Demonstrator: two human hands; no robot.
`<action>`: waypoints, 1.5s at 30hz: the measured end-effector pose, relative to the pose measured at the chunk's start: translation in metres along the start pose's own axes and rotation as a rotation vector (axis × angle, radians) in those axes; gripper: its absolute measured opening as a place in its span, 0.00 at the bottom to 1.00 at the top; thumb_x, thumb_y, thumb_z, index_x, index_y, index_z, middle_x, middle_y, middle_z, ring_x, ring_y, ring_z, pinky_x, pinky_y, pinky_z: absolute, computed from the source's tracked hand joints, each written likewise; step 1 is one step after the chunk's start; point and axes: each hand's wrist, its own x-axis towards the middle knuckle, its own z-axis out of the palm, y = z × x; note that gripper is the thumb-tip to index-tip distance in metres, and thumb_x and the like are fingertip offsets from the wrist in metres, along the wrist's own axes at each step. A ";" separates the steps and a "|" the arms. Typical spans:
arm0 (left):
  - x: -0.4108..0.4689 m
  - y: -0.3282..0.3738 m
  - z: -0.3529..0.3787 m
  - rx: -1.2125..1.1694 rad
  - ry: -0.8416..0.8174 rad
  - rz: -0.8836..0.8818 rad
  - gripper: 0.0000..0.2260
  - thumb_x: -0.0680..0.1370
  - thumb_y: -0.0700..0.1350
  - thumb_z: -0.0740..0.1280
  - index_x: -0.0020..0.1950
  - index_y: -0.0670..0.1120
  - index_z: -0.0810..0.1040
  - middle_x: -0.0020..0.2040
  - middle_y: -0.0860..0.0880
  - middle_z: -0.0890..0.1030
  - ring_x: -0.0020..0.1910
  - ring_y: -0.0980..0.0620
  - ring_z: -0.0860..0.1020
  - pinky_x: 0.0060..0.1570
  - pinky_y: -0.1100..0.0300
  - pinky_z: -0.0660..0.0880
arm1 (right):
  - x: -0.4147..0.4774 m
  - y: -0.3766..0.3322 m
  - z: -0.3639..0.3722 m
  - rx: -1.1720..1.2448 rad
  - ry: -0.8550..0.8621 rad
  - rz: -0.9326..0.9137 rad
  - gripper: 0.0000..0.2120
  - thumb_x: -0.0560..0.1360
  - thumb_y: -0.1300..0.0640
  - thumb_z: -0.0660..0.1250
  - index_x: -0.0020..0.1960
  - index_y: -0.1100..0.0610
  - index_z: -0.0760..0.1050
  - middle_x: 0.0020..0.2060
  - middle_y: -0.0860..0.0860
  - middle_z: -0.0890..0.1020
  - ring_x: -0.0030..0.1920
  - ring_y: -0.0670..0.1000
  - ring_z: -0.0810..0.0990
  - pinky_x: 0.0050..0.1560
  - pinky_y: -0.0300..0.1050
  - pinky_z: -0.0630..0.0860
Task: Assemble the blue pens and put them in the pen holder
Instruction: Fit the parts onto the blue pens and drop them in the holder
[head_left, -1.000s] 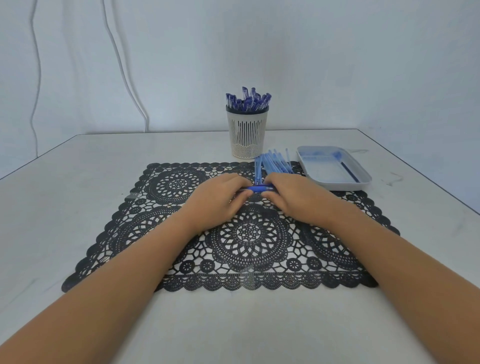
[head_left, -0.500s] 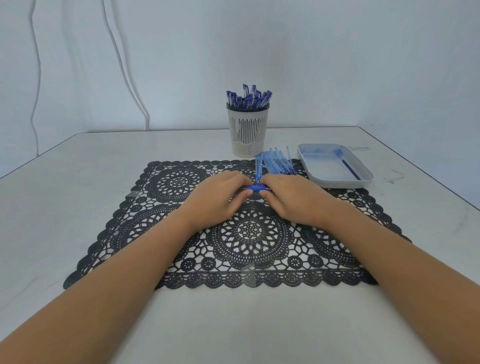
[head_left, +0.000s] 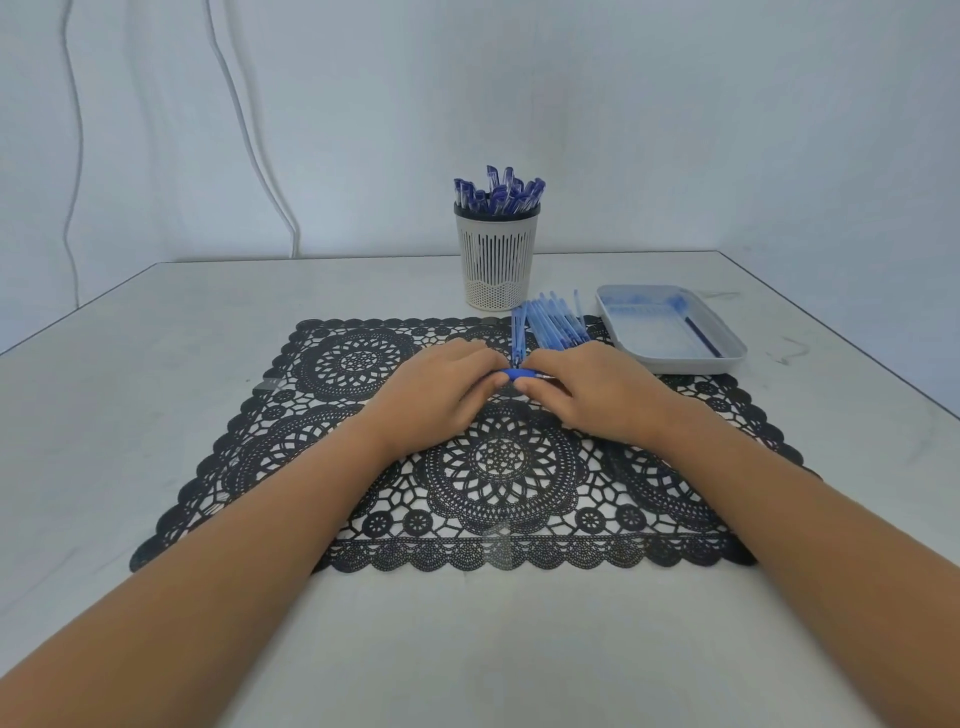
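My left hand (head_left: 439, 387) and my right hand (head_left: 597, 387) meet over the black lace mat (head_left: 363, 467), both pinching one blue pen (head_left: 519, 373) that lies level between the fingertips. Most of that pen is hidden by my fingers. Just behind my hands lies a pile of loose pale-blue pen parts (head_left: 553, 325). The white slotted pen holder (head_left: 496, 254) stands upright behind the mat, filled with several blue pens (head_left: 498, 193).
A grey tray (head_left: 722, 343) sits right of the pile with one dark blue pen part (head_left: 702, 335) inside. The table's right edge (head_left: 852, 338) runs diagonally. White cables (head_left: 244, 130) hang on the wall at back left.
My hands have closed in on each other slightly, so less of the blue pen shows between them. Everything else is still.
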 end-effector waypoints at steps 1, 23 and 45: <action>0.000 0.000 0.000 0.012 -0.011 0.000 0.17 0.79 0.51 0.53 0.52 0.43 0.77 0.41 0.51 0.77 0.39 0.56 0.70 0.42 0.64 0.66 | 0.000 0.000 0.000 -0.050 -0.020 -0.002 0.11 0.79 0.47 0.55 0.44 0.51 0.70 0.33 0.44 0.71 0.33 0.45 0.70 0.35 0.43 0.66; 0.000 -0.002 0.000 0.052 0.017 -0.091 0.11 0.80 0.47 0.58 0.53 0.43 0.77 0.43 0.53 0.76 0.41 0.54 0.72 0.40 0.63 0.65 | -0.002 0.003 -0.008 -0.077 -0.058 0.106 0.12 0.79 0.44 0.54 0.51 0.52 0.66 0.31 0.45 0.72 0.32 0.46 0.71 0.33 0.42 0.67; 0.000 -0.003 0.002 -0.047 0.056 -0.104 0.12 0.80 0.48 0.58 0.56 0.44 0.76 0.45 0.52 0.77 0.41 0.57 0.71 0.39 0.65 0.67 | -0.001 -0.008 -0.009 0.428 0.123 0.368 0.18 0.80 0.47 0.55 0.39 0.54 0.76 0.31 0.46 0.77 0.32 0.44 0.74 0.36 0.38 0.69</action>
